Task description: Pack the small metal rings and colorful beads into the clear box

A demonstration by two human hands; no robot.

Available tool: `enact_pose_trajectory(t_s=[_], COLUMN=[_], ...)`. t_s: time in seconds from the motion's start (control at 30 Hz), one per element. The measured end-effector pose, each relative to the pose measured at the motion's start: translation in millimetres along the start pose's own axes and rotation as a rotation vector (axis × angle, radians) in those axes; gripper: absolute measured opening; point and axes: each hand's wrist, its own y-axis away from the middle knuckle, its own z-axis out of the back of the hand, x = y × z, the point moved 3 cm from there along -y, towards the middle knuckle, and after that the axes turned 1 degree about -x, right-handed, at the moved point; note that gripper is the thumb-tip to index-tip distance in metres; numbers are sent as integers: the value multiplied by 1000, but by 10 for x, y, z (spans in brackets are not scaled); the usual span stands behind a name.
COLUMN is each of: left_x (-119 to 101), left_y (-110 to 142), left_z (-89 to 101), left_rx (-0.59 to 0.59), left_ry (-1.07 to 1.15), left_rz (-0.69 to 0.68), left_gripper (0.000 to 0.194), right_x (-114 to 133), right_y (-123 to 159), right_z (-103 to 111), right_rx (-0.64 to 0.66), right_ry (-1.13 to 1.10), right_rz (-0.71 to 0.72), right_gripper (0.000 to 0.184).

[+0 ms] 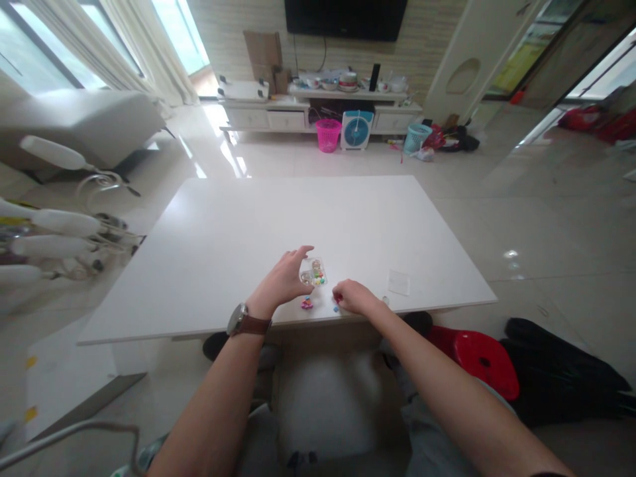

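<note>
I see the left hand's (285, 277) grip spread open around a clear divided box (322, 270) near the table's (298, 209) edge, apparently to steady it; the right hand's (354, 296) curled grip I cannot tell.

The place was a home, most likely its living room. Beyond the white table (308, 212), a black television (346, 18) was mounted on a pale patterned wall (437, 33), and a low white drawer cabinet (287, 120) (its top crowded with bowls (329, 85) and other clutter) stood on the table's far side as well. Out there too were a blue fan (356, 131) and a pink basket (328, 136). Left of the table, long cream curtains (134, 40) hung by bright windows (173, 26); near its right corner was a red stool (479, 368), and glossy floor tiles (536, 232) surrounded the table.
</note>
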Motion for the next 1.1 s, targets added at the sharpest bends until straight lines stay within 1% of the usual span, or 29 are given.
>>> enact_pose_trajectory(t_s=[0.2,0.3,0.33,0.37,0.43,0.47,0.5,0.53,0.6,0.67,0.73,0.8,0.93,1.1], left_x=[-1,3,3,3,-3,-10,-19,-31,-62,-97,-127,-152,-207,-275], left_y=[15,28,31,33,34,32,29,24,11,-3,-15,-22,-29,-35], left_z=[17,19,19,18,14,9,1,-9,-38,-73,-109,-137,-153,-148], left_rx=[-24,-25,-27,-30,-38,-40,-38,-35,-24,-14,-3,2,-18,-21], left_ry=[18,9,6,3,0,-2,-4,-6,-7,-5,-2,-6,-52,-102], left_rz=[-43,-44,-44,-46,-58,-67,-76,-86,-110,-133,-149,-162,-194,-211], left_gripper=[79,80,80,81,81,81,81,80,79,79,78,78,78,79], right_x=[-38,-72,-77,-75,-40,-7,36,91,210,290,310,300,281,291], right_y=[-41,-53,-48,-34,26,71,120,163,231,264,265,252,244,256], right_z=[55,152,213,291,482,578,659,715,763,746,704,667,647,676], right_rx=[-31,-58,-93,-158,-363,-479,-569,-611,-605,-574,-567,-565,-545,-519], right_ry=[-3,1,-7,-33,-154,-245,-336,-406,-442,-358,-247,-188,-182,-188], right_rz=[-42,-72,-78,-80,-50,-12,48,127,294,378,368,350,342,249], right_gripper=[20,18,18,17,16,15,14,13,12,11,11,10,8,7])
